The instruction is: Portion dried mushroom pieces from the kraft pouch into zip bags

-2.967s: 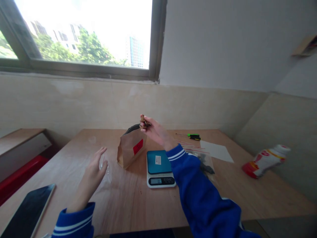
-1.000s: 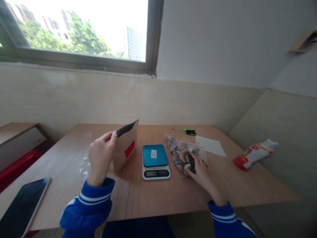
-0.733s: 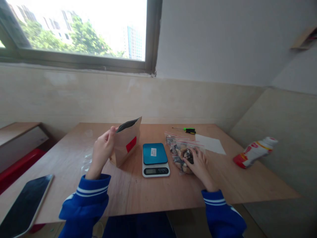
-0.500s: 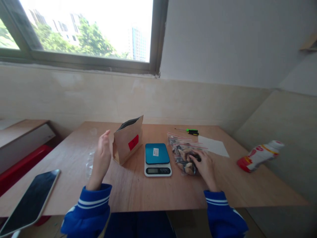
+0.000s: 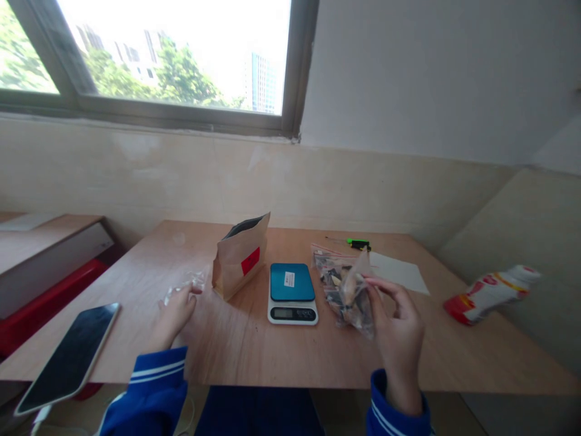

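One zip bag (image 5: 353, 297) pinched in right hand (image 5: 402, 324); left hand (image 5: 178, 312) at clear plastic (image 5: 196, 280), grip unclear; one scale (image 5: 292, 284).

I see a clear, creased plastic bag (image 5: 352, 313) of tan and dark pieces (image 5: 347, 293), its top pinched up by the right hand's (image 5: 400, 324) fingers (image 5: 374, 284), just right of the scale (image 5: 292, 282). I see crumpled clear film (image 5: 198, 280) on the counter (image 5: 254, 357), partly behind the left hand (image 5: 178, 310); whether it's gripped, I can't tell.

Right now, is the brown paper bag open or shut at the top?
Open: the brown paper bag stands upright with its top edges apart, showing the dark inside.
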Tool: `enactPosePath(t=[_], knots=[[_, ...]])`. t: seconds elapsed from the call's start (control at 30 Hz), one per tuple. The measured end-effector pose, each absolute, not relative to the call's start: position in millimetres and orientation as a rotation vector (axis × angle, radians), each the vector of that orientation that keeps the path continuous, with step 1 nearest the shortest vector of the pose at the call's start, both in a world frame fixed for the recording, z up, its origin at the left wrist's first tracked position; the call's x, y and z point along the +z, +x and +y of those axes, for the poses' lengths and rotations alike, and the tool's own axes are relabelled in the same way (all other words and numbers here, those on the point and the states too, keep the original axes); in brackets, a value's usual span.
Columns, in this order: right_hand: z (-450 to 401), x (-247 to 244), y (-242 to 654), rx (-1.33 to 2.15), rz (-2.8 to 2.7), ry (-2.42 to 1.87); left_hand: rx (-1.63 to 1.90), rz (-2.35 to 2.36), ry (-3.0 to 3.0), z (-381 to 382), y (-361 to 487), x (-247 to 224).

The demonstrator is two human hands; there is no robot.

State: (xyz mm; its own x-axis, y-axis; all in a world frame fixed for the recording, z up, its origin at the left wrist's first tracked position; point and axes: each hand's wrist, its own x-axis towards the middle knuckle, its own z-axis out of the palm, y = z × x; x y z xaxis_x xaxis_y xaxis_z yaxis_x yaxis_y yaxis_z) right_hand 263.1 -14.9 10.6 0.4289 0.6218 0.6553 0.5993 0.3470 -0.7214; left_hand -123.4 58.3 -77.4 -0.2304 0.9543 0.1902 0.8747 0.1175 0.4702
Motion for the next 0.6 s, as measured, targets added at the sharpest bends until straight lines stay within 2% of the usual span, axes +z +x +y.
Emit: enactPosePath(t=[0.1, 0.2, 0.27, 0.37, 0.43, 0.6], knots=[[-27.0, 6.4, 232.6, 0.124, -1.199, -1.229, 0.958, 2.194, 1.76, 37.5, -105.2, -57.7], [-32.0, -1.9, 206.9, 0.212, -1.255, -1.12, 1.41, 1.965, 1.465, 6.4, -74.0, -34.4], [-32.3, -4.6, 195.0, 0.268, -1.365, -1.04, 1.523, 1.697, 1.271, -13.4, -48.2, -21.5], [-32.2, -4.4, 187.1, 0.342, -1.516, -0.925, 1.377, 1.219, 1.141, -32.7, -9.3, -9.5], [-33.3, -3.9, 186.9, 0.387, -1.573, -0.871, 1.207, 1.06, 1.077, -37.9, 11.7, -5.1], [-38.8, -7.6, 192.2, 0.452, -1.712, -0.849, 1.054, 1.117, 1.149, -38.5, 32.6, -2.1]])
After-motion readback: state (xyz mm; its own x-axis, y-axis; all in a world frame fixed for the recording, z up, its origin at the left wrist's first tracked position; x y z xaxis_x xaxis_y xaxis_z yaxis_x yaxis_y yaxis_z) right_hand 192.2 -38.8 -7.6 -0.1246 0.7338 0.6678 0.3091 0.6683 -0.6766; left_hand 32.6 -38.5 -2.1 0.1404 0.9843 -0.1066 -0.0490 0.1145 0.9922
